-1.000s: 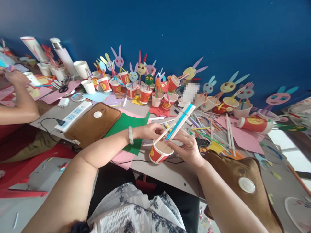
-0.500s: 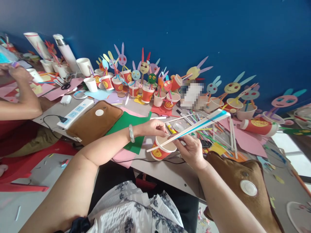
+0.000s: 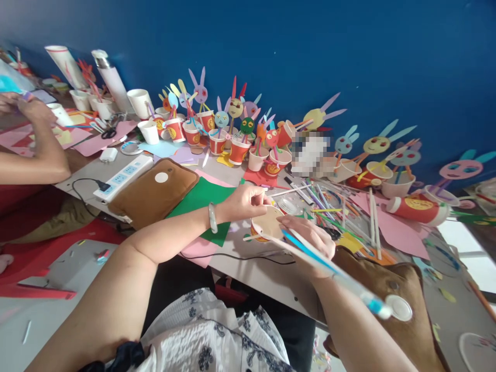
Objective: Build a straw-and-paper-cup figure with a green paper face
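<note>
A red-and-white paper cup (image 3: 267, 223) is between my hands near the table's front edge, tilted so its inside shows. My left hand (image 3: 248, 200), with a pale bangle on the wrist, pinches at the cup's far left rim. My right hand (image 3: 310, 238) has its fingers closed at the right rim. Long white paper strips with a blue stripe (image 3: 329, 266) cross the cup's near side and slant down to the right over my right wrist, their far end blurred. Whether my right fingers also grip the strips is hidden.
Behind stand several paper cups with rabbit faces (image 3: 248, 125). Loose pens and strips (image 3: 320, 199) lie to the right. Brown cushions (image 3: 155, 191) flank me, with green paper (image 3: 201, 206) and a power strip (image 3: 124, 178) leftward. A co-worker's arm (image 3: 34, 139) is at far left.
The long strips have swung from pointing up and right to pointing down and right across my right wrist. The cup has tipped, and my right hand has turned. My left hand stays near the rim.
</note>
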A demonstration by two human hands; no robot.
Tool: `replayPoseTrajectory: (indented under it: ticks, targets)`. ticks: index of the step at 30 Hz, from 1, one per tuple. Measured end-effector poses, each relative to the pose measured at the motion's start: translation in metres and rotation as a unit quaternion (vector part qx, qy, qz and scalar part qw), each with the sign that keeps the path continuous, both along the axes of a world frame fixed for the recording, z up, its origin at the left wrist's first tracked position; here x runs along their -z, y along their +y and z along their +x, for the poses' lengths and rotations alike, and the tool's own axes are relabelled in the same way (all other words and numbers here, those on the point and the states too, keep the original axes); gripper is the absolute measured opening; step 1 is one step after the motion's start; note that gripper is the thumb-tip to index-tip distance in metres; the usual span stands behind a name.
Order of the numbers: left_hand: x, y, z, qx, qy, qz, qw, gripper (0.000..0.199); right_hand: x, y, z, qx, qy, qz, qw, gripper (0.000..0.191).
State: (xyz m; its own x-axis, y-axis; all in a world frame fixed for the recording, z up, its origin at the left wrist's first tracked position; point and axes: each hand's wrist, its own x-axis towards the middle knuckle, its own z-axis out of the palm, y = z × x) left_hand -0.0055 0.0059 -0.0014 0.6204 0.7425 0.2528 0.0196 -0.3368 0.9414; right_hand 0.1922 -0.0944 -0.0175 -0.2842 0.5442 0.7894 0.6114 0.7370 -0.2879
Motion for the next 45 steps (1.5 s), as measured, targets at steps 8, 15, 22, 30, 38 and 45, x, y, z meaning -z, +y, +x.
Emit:
replayPoseTrajectory:
  ticks: [8,15,22,30,38,45]
  targets:
    - [0.006,0.004,-0.001,-0.047,0.034,0.052,0.997,0.021,-0.008,-0.002,-0.005,0.019,-0.062,-0.014,0.998,0.027]
    - [0.01,0.006,0.0,-0.03,0.069,0.091,0.993,0.013,-0.009,-0.002,0.001,0.044,-0.125,0.005,0.991,0.022]
    - [0.004,0.002,0.0,-0.014,0.098,0.141,0.985,0.018,-0.001,-0.001,0.0,0.005,-0.122,0.088,0.989,0.032]
    - [0.008,0.007,0.0,0.0,0.103,0.105,0.989,0.018,-0.002,-0.001,-0.001,-0.01,-0.159,0.101,0.982,0.028]
    - [0.009,0.01,0.001,0.016,0.086,0.07,0.994,0.015,-0.003,-0.002,-0.003,-0.001,-0.198,0.092,0.976,0.024]
    - [0.01,0.009,0.0,0.013,0.072,0.043,0.996,0.015,-0.011,-0.004,-0.009,-0.01,-0.222,0.082,0.971,0.018]
